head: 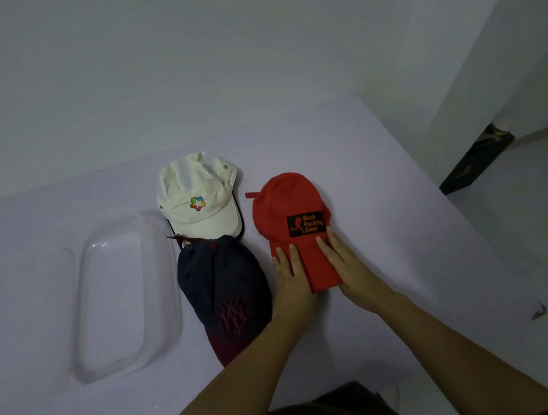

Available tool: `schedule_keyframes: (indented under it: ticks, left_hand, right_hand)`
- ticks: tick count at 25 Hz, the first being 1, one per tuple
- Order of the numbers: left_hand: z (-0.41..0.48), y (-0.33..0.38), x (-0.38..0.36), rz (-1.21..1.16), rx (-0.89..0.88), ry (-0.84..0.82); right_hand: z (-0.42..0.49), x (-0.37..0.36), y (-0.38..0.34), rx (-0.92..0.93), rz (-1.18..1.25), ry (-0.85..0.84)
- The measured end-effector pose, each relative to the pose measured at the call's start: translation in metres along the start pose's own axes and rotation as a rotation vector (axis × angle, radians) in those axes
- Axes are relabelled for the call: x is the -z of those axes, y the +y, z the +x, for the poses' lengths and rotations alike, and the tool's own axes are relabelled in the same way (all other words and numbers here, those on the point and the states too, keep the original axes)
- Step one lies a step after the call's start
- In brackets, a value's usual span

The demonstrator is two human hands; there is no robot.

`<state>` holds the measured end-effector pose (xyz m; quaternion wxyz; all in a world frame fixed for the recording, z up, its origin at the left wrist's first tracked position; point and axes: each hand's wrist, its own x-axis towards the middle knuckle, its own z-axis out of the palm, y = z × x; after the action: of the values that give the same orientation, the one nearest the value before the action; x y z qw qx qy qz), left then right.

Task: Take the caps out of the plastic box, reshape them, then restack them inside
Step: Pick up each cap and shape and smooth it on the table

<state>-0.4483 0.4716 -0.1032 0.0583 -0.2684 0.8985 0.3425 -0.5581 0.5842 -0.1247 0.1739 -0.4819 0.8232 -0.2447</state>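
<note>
A red cap [288, 205] with a black patch lies on the pale surface, brim toward me. My left hand [289, 274] grips the brim's left edge and my right hand [345, 267] grips its right edge, fingers laid on top. To the left lie a dark navy cap [221, 282] with a red logo and, behind it, a cream white cap [198, 196] with a coloured logo. The clear plastic box [168, 289] stands at the left with nothing inside it.
The pale surface [385, 193] ends at a wall behind and drops off on the right to a white floor. A dark object [477, 158] sits on the floor at the right. A small dark scrap [539, 311] lies at the right edge.
</note>
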Motion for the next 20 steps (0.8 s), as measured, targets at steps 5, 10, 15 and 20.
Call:
schedule_keyframes:
  ticks: [5, 10, 15, 20]
  left_hand:
    - [-0.005, -0.009, -0.003, -0.044, -0.019, -0.141]
    - [0.001, -0.010, 0.061, -0.197, -0.086, 0.015]
    - [0.031, -0.018, 0.144, -0.203, -0.055, 0.312]
    - [0.072, -0.074, 0.188, -0.035, 0.058, 0.213]
  right_hand:
    - [-0.016, 0.003, 0.010, -0.053, 0.020, -0.156]
    - [-0.008, 0.037, -0.006, -0.061, 0.137, -0.056]
    - [0.072, 0.052, -0.069, 0.096, 0.054, 0.163]
    - [0.164, 0.025, -0.105, 0.197, -0.134, -0.057]
